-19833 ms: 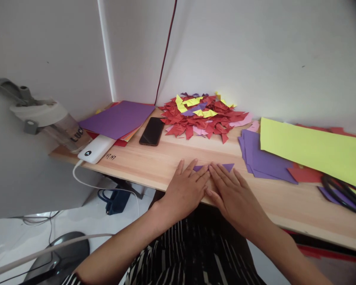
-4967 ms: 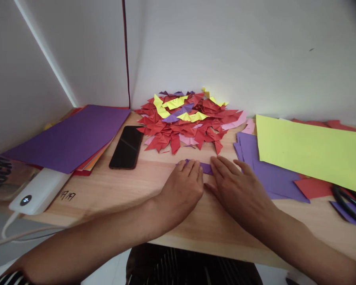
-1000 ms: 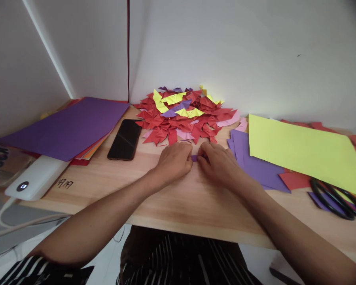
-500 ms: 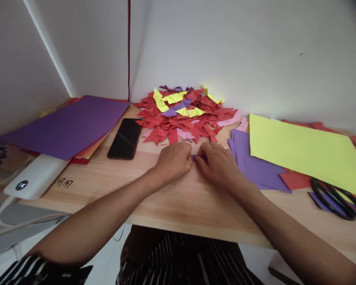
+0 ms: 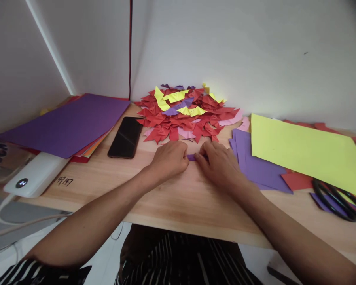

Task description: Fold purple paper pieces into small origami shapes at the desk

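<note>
A small folded purple paper piece (image 5: 192,157) lies on the wooden desk (image 5: 178,198), mostly hidden between my two hands. My left hand (image 5: 169,159) is curled with its fingertips pressed on the piece's left end. My right hand (image 5: 219,162) is curled too and pinches the right end. Just behind them spreads a heap of folded paper shapes (image 5: 186,113), mostly red with some yellow, purple and pink.
A black phone (image 5: 126,136) lies left of the heap. A stack of coloured sheets topped by purple (image 5: 65,126) and a white power bank (image 5: 35,174) sit far left. Purple sheets (image 5: 255,162), a yellow sheet (image 5: 302,150) and black scissors (image 5: 338,194) lie right.
Over the earlier frames the purple piece has become smaller as it was folded; my flat hands have curled onto it. In the last second both hands barely shifted.
</note>
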Available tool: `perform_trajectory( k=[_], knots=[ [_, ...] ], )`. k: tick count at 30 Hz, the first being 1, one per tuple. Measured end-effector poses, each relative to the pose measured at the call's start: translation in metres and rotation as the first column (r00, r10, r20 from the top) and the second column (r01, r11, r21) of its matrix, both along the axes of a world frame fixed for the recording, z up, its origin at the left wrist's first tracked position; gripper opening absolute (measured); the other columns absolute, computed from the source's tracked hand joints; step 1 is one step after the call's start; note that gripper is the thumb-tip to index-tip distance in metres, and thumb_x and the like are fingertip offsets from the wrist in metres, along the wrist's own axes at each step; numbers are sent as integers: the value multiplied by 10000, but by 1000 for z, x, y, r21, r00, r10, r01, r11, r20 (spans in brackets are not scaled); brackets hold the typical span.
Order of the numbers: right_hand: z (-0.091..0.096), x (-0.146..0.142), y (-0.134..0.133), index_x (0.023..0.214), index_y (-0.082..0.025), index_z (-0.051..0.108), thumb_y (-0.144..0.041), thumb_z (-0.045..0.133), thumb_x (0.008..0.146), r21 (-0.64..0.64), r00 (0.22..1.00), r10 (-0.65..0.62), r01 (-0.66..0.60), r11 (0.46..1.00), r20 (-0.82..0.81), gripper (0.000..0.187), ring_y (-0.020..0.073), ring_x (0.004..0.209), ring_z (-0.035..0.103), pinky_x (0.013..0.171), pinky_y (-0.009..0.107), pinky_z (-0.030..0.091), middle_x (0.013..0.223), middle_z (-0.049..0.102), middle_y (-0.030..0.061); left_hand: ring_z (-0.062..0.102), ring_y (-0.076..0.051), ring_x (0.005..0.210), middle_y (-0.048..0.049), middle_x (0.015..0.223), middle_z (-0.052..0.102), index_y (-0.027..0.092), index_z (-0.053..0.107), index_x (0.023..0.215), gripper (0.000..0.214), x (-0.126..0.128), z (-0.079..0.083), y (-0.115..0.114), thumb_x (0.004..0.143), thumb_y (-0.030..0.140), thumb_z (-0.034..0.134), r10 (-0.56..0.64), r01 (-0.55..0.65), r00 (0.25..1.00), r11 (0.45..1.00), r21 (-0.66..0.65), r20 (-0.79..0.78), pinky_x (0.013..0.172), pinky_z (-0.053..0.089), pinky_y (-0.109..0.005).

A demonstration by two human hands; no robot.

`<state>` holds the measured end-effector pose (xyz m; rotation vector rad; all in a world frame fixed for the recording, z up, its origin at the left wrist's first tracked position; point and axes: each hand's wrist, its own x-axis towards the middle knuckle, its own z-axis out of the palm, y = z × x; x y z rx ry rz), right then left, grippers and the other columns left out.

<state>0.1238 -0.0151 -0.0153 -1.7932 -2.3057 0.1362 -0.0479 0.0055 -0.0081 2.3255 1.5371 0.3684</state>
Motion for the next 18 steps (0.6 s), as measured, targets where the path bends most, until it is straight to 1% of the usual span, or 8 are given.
perform_trajectory(
  k=[2,4,7,9,14,18],
  knots=[
    [0,-3,0,848,-201,491,-424,441,924,19,1000,-13,13,1000,15,241,286,903,573,753,397,372,947,609,104,547,-202,695,-55,729,614,191,545,665,125,0,0,0,782,227,518,-3,3,1000,1000,6,5,633,403,-327],
    [-1,-4,0,854,-198,490,-450,447,918,37,999,-18,17,999,35,264,291,902,573,759,406,375,966,607,118,547,-202,700,-53,740,618,190,553,680,141,0,1,-1,802,254,523,-8,8,1000,1000,14,6,643,408,-329],
    [-2,-3,0,849,-200,489,-422,453,914,35,999,-8,6,999,44,234,288,896,574,757,406,375,941,606,110,553,-200,721,-57,774,628,185,570,716,155,0,1,-1,828,278,521,-32,32,999,999,30,-1,660,418,-326],
    [-2,-1,1,842,-202,488,-398,464,907,21,999,0,-1,1000,33,208,284,894,574,751,398,372,926,606,98,558,-200,742,-60,784,628,180,575,729,153,0,1,0,838,262,505,-53,53,998,998,32,-16,670,419,-321],
    [-2,4,3,843,-205,493,-319,478,898,1,1000,9,-9,1000,-24,128,269,890,572,742,377,359,927,616,76,550,-191,739,-54,752,616,176,564,696,127,-2,2,2,805,218,513,-59,59,998,998,0,-26,673,408,-306],
    [-4,7,4,846,-205,503,-300,461,906,-4,1000,18,-18,1000,-14,120,266,892,567,732,367,350,915,614,77,541,-181,728,-49,743,611,173,557,682,144,-3,3,2,810,219,509,-73,73,997,997,-6,-18,682,407,-306]
  ],
)
